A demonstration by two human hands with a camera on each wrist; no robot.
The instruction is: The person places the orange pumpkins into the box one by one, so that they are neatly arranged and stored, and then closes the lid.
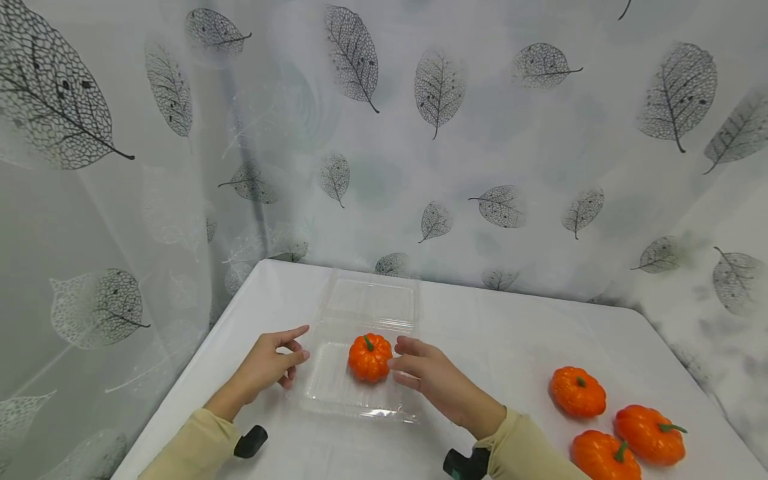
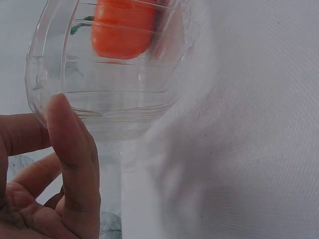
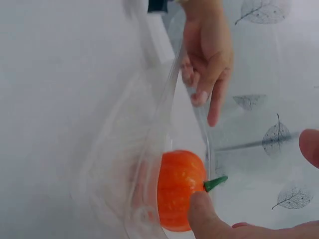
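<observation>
A small orange pumpkin (image 1: 369, 358) with a green stem sits in the base of a clear plastic clamshell box (image 1: 324, 390), whose lid (image 1: 372, 300) is folded back behind it. My left hand (image 1: 267, 367) is beside the box's left edge, index finger extended and the other fingers loosely bent. In the left wrist view its thumb (image 2: 67, 129) overlaps the box's rim. Over the right side of the box, my right hand (image 1: 435, 377) has its fingers relaxed, their tips right at the pumpkin. Its thumb (image 3: 202, 214) overlaps the pumpkin (image 3: 177, 191) in the right wrist view.
On the right of the white table (image 1: 480, 373) lie three more orange pumpkins: one farther back (image 1: 578, 392), one at the right (image 1: 650, 435) and one in front (image 1: 605, 456). A leaf-patterned curtain (image 1: 396, 147) hangs behind the table and along its left side.
</observation>
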